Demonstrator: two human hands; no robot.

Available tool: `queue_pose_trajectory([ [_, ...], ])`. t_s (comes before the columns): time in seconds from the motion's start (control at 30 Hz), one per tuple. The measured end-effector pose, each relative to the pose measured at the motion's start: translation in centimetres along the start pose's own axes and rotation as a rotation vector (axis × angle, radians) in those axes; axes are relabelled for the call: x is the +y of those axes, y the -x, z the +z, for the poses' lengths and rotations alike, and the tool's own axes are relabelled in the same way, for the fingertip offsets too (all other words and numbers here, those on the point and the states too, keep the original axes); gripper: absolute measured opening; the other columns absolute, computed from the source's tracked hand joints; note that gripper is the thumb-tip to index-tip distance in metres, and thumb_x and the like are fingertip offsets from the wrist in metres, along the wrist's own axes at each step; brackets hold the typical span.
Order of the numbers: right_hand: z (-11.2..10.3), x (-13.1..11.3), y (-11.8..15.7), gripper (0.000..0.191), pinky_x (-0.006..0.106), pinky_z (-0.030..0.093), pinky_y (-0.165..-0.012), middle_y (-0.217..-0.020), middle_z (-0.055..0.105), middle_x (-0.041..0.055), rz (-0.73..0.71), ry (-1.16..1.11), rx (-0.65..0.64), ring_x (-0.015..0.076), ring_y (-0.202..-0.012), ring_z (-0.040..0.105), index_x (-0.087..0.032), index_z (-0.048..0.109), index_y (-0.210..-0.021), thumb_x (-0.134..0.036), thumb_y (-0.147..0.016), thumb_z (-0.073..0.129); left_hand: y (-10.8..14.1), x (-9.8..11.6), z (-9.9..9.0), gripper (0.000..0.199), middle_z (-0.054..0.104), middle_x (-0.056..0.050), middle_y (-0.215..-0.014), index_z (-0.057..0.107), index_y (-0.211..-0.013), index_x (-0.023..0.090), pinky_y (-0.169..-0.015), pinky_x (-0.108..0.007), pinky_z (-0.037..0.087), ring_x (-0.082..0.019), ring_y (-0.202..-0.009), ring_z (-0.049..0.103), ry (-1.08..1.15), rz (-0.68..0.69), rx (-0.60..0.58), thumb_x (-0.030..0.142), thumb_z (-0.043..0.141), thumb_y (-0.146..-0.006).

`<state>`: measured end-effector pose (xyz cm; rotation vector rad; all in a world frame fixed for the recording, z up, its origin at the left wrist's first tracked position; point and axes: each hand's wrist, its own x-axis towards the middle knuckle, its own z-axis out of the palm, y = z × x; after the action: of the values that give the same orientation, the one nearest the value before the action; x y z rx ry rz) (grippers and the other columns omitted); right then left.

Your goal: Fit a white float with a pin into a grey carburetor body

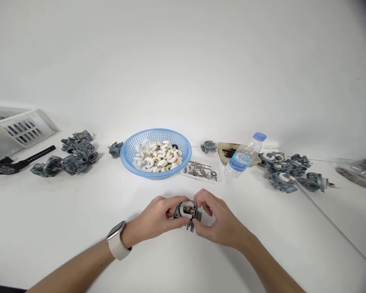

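Between my hands is a grey metal carburetor (188, 209), its open bowl side facing up with a white float and brass parts inside. My left hand (158, 215) grips its left side, thumb at the near edge and index finger along the far rim. On the other side my right hand (218, 219) holds the carburetor's right edge between thumb and bent fingers. The undersides of the fingers are partly hidden. Beyond them stands a blue mesh basket (125, 156) heaped with white floats (158, 156). Beside it lies a white tray (198, 178) of thin metal pins.
Several carburetors (76, 156) lie at left, near a black watch (9, 167) and a white crate (18, 130). More carburetors (288, 171) sit at right, by a long thin rod (335, 224). A water bottle (240, 158) leans on a beige tray (224, 149). A clear bag (360, 171) lies far right.
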<state>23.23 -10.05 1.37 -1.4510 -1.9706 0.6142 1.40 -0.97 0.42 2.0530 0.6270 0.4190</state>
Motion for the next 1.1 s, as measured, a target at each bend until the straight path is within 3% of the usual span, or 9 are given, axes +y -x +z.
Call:
queue_pose_trajectory([
  [0.27, 0.04, 0.03, -0.21, 0.026, 0.026, 0.027, -0.056, -0.08, 0.045, -0.0063, 0.019, 0.016, -0.015, 0.0128, -0.062, 0.034, -0.027, 0.042, -0.094, -0.014, -0.079, 0.06, -0.01, 0.08, 0.1, 0.042, 0.028, 0.01, -0.06, 0.067, -0.131, 0.025, -0.053, -0.023, 0.024, -0.009, -0.055, 0.027, -0.012, -0.025, 0.006, 0.029, 0.072, -0.09],
  [1.1, 0.32, 0.31, -0.24, 0.024, 0.026, 0.028, -0.056, -0.083, 0.049, -0.006, 0.0, -0.009, -0.001, 0.0129, -0.063, 0.035, -0.027, 0.044, -0.093, -0.013, -0.08, 0.059, -0.06, 0.09, -0.02, 0.04, 0.027, 0.01, -0.06, 0.068, -0.129, 0.022, -0.052, -0.023, 0.023, -0.009, -0.055, 0.026, -0.004, -0.018, 0.01, 0.031, 0.072, -0.09],
])
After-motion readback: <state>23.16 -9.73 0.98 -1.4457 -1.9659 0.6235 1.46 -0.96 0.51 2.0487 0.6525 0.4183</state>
